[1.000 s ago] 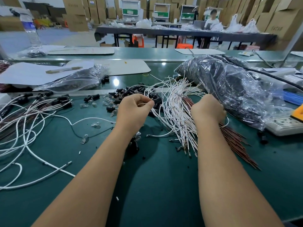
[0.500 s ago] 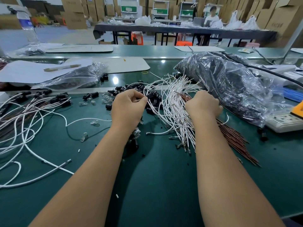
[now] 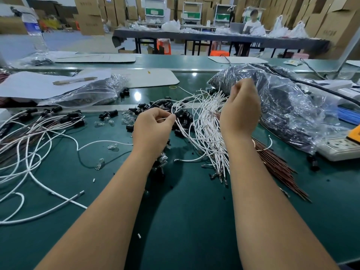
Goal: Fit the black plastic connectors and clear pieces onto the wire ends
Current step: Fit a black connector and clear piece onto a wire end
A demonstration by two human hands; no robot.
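Two bare forearms reach forward over a dark green table [image 3: 194,221]. The left hand [image 3: 153,129] hovers low with its fingers curled, thumb and forefinger pinching a thin white wire just beside a small black plastic connector [image 3: 180,114]. The right hand [image 3: 240,112] is raised higher, above a fanned bundle of white wires [image 3: 206,133]; its fingertips are blurred, and they seem to pinch one wire, though this is hard to confirm. Loose black connectors [image 3: 148,109] and small clear pieces [image 3: 113,147] lie scattered on the table beyond and left of the left hand. On the right, a large crinkled clear plastic bag [image 3: 292,106] holds dark parts. A smaller clear bag [image 3: 87,94], also with dark contents, lies flat at the upper left. Thin reddish-brown wires [image 3: 278,168] lie in a straight sheaf beside the right forearm. At the far left lie wires already fitted with connectors [image 3: 35,127].
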